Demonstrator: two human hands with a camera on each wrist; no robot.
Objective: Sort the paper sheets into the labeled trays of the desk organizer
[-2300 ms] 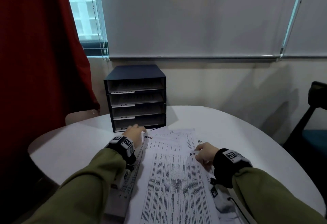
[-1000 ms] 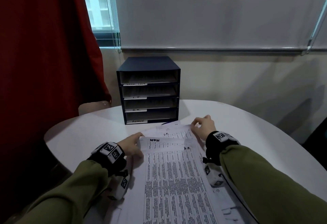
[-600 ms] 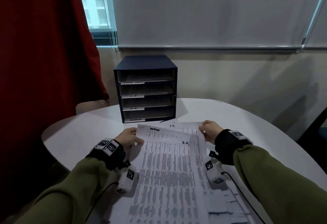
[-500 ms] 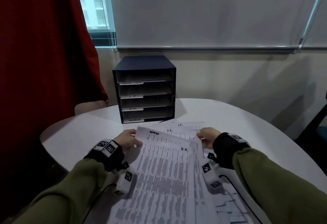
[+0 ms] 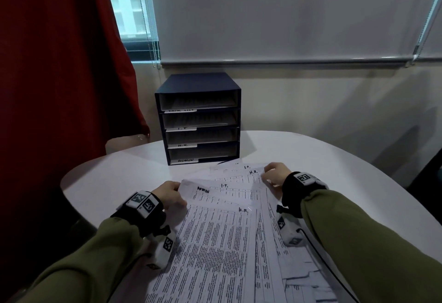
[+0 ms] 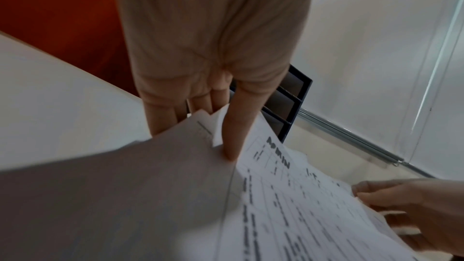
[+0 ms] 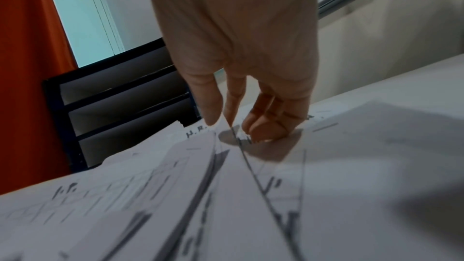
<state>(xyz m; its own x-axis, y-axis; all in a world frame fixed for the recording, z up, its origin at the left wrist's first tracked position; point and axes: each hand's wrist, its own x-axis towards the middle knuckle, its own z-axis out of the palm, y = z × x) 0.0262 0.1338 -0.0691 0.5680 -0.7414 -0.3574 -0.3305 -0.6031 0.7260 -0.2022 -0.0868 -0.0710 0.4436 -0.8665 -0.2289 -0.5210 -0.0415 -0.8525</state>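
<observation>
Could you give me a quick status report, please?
Left hand pinches ADMIN sheet. Right hand grips fanned sheets. Organizer path clear.

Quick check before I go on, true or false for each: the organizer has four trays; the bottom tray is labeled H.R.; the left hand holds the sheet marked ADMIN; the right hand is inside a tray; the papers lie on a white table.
1. The organizer has four trays. True.
2. The bottom tray is labeled H.R. False: its label reads ADMIN; H.R. is one tray up.
3. The left hand holds the ADMIN sheet. True, it pinches the sheet's left corner.
4. The right hand is inside a tray. False: it is on the spread papers, in front of the organizer.
5. The papers lie on a white table. True.
</observation>
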